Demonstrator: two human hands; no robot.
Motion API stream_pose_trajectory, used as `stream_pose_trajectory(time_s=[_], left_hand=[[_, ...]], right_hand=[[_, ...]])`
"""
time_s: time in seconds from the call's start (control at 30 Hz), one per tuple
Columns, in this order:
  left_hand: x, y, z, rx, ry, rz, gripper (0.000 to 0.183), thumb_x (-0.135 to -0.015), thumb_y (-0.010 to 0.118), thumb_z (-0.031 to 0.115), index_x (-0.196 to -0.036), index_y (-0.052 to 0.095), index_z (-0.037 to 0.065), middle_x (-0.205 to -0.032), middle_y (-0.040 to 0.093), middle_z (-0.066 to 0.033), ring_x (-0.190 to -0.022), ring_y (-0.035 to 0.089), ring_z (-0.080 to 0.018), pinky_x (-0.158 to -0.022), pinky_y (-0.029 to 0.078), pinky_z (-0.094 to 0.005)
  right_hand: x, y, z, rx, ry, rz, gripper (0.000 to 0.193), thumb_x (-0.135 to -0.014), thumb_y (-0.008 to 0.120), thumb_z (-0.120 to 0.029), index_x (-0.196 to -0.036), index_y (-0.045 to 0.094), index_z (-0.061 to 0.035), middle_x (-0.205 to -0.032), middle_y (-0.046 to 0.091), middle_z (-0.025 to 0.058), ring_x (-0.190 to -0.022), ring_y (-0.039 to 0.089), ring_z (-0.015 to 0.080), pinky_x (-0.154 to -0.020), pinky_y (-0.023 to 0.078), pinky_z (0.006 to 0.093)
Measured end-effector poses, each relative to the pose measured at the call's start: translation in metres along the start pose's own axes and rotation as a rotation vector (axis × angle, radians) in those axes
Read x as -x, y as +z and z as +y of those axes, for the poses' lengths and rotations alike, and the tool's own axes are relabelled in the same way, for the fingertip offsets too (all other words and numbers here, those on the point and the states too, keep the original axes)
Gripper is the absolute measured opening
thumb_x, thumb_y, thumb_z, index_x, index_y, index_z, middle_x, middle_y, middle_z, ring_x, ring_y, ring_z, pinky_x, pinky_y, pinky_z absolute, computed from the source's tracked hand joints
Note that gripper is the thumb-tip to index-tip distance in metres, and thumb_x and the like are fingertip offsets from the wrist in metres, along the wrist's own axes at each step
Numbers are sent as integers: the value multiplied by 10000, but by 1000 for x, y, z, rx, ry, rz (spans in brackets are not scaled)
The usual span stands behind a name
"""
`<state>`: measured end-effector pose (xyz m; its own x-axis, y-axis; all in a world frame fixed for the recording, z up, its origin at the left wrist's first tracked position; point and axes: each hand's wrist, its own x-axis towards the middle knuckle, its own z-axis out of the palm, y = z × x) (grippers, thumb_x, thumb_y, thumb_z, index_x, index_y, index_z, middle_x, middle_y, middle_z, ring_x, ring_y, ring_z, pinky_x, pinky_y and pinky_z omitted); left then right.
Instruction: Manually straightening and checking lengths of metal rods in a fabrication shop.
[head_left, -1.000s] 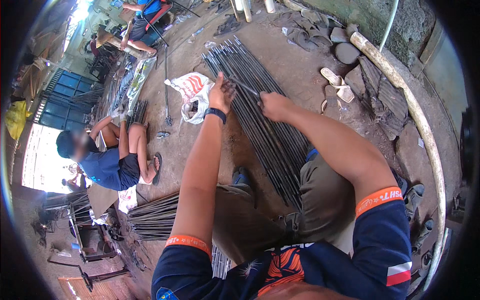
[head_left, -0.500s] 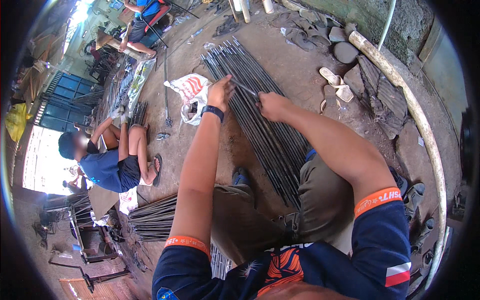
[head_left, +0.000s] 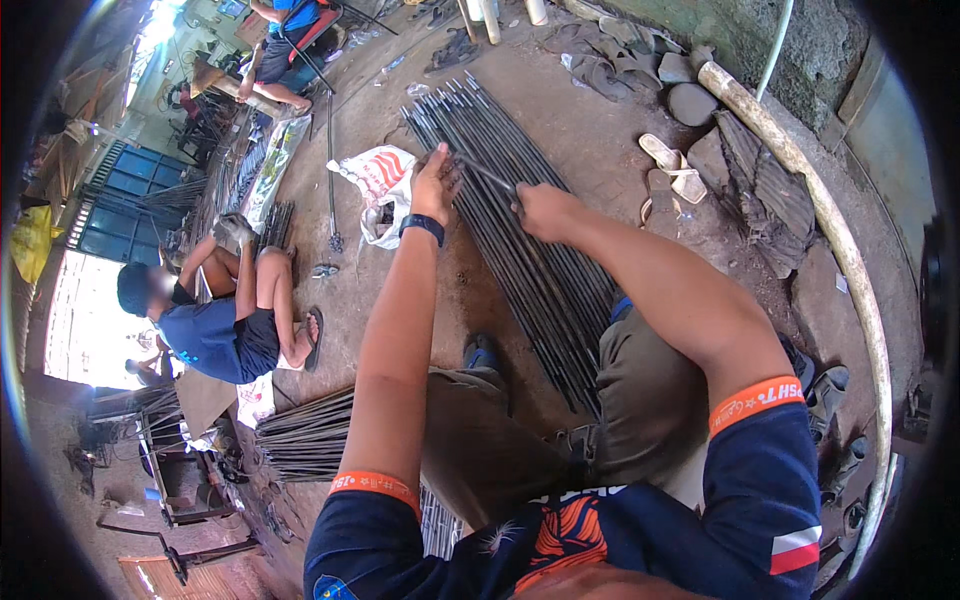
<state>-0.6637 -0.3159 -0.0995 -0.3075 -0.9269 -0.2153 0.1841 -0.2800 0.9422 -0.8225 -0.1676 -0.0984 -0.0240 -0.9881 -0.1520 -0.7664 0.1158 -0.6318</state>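
Right grip closed on the near end of a slim, straight, grey metal rod. Rod slants up and away, its far end beside your left grip. Left fingers loosely curled, partly raised; cannot tell whether they pinch the rod or merely stand next to it.

Below both grips: long bundle of thin, dark metal rods on the brown, dusty floor. Just left of your left grip: white plastic sack with red stripes, dark contents showing at its mouth. Well to the right of your right grip: pale, open-toed sandals.

Risks, as judged: the rod seems to depend mostly on your right grip. Should that slacken, it could drop onto the dark bundle and be hard to pick out. If the left fingers only brush the far end, a sideways push could swing it off line. A rough or slick end might scrape or slip past bare fingertips.

Against half a second ago: left fingers more upright and spread, drawn slightly back from the rod; then they bunched nearer its end. Right grip practically unchanged; bundle and sack lie as they did.
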Motion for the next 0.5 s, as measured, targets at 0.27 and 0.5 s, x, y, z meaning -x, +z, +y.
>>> stream_pose_trajectory(time_s=[0.27,0.5], left_hand=[[7,-35,-21,-693,120,189,515,-759,698,367,-1096,504,29,-969,595,-97,-878,571,-191,-786,414,-354],[6,8,-4,-511,167,23,619,-740,661,533,-1055,508,23,-847,597,-35,-724,573,-132,-586,402,-261]], right_hand=[[-2,2,-3,7,-5,0,266,-881,426,-198,-1035,531,-8,-1013,597,212,-966,568,372,-817,440,469],[-1,1,-2,19,3,-11,260,-879,422,-182,-1047,522,-10,-1016,598,209,-970,568,371,-816,442,468]])
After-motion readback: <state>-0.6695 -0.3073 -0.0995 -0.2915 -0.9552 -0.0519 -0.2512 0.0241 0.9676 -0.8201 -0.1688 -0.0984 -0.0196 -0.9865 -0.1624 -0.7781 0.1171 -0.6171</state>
